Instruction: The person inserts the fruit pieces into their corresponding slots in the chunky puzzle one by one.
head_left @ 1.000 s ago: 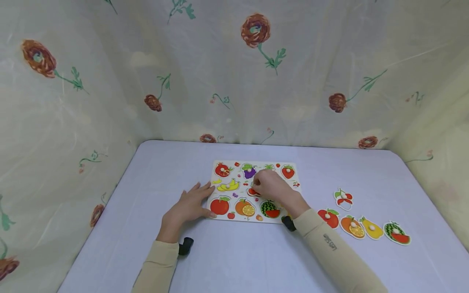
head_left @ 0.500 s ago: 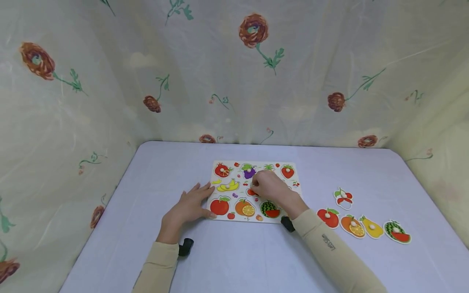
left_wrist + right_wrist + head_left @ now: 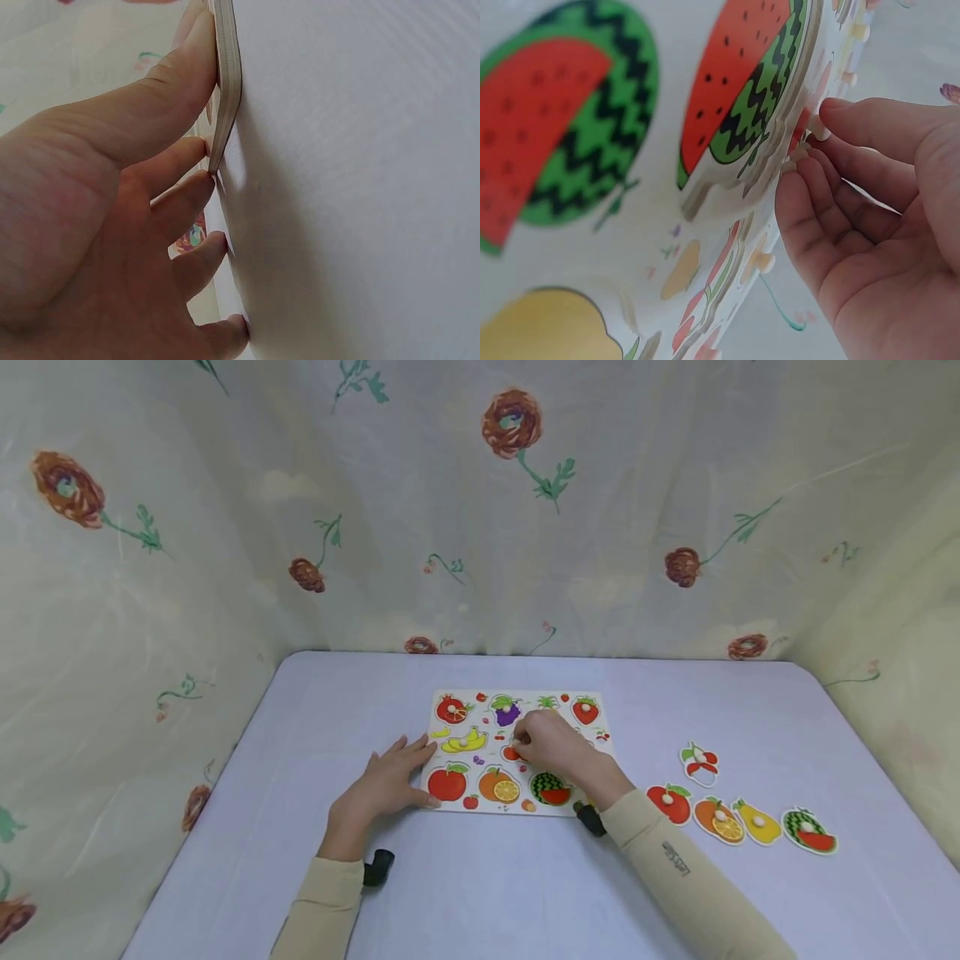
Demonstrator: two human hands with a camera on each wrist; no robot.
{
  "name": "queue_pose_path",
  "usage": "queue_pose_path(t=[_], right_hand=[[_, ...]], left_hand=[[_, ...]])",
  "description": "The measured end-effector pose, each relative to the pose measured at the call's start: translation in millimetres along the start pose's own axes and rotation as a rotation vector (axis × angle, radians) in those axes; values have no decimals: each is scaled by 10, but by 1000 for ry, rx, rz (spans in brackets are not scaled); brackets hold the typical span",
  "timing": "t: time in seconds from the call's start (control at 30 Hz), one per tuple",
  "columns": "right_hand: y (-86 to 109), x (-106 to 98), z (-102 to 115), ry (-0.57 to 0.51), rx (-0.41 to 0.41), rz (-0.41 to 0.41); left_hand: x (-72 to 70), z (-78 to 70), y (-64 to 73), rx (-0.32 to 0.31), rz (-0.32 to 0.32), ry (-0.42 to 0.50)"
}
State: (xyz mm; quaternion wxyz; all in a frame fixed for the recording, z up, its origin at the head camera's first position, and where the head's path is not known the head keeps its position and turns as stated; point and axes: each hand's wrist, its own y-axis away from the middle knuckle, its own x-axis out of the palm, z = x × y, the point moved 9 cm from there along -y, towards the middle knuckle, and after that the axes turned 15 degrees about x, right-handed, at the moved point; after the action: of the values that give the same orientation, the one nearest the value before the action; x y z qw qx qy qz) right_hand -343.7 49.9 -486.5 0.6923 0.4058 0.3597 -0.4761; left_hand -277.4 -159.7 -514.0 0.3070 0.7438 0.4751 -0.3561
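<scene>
Stretching over the pale table [image 3: 465,885], my beige sleeves [image 3: 322,902] are nearest, and at each of my wrists a small black device [image 3: 378,867] can be seen. A little farther, on the right side, four loose pieces are placed in a row: a watermelon piece [image 3: 813,840], a pear piece [image 3: 763,831], an orange piece [image 3: 727,828] and a red apple piece [image 3: 675,810], and just behind them lies a cherry piece [image 3: 699,758].

At about the same depth, the fruit board [image 3: 491,756] lies flat in front of me, and its near row shows an apple picture [image 3: 447,784], an orange picture [image 3: 491,784] and a watermelon picture [image 3: 551,789]. My left hand [image 3: 382,789] is at the left edge of the board, with the fingers [image 3: 199,266] spread apart; the thumb [image 3: 172,82] rests on the near corner.

My right hand [image 3: 558,743] is over the middle of the board, well apart from the left one. Its thumb and fingertips [image 3: 802,180] are clamped on a white knob [image 3: 819,127], which belongs to a red piece [image 3: 512,752], partly hidden under my fingers. This piece is at the middle row, but I cannot tell whether it sits fully in its place. To the left of it, in the same row, there is a banana piece [image 3: 465,742].

In the far row are a pomegranate piece [image 3: 452,710], a grape piece [image 3: 506,712], a pineapple piece [image 3: 547,702], which is partly covered by my right hand, and a strawberry piece [image 3: 585,710]. Behind the table hangs a pale cloth [image 3: 375,610] with brown-red flowers.
</scene>
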Motion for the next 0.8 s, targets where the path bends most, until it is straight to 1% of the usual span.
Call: queue_pose_path(t=[0.2, 0.43, 0.57, 0.8], right_hand=[[35, 20, -36, -4, -16, 12], [108, -3, -108, -50, 14, 65], [142, -8, -146, -80, 25, 88], [183, -55, -207, -78, 7, 69]], left_hand=[[18, 0, -12, 3, 2, 0], [16, -7, -12, 5, 13, 1], [6, -12, -4, 13, 7, 9], [12, -17, -3, 27, 4, 14]])
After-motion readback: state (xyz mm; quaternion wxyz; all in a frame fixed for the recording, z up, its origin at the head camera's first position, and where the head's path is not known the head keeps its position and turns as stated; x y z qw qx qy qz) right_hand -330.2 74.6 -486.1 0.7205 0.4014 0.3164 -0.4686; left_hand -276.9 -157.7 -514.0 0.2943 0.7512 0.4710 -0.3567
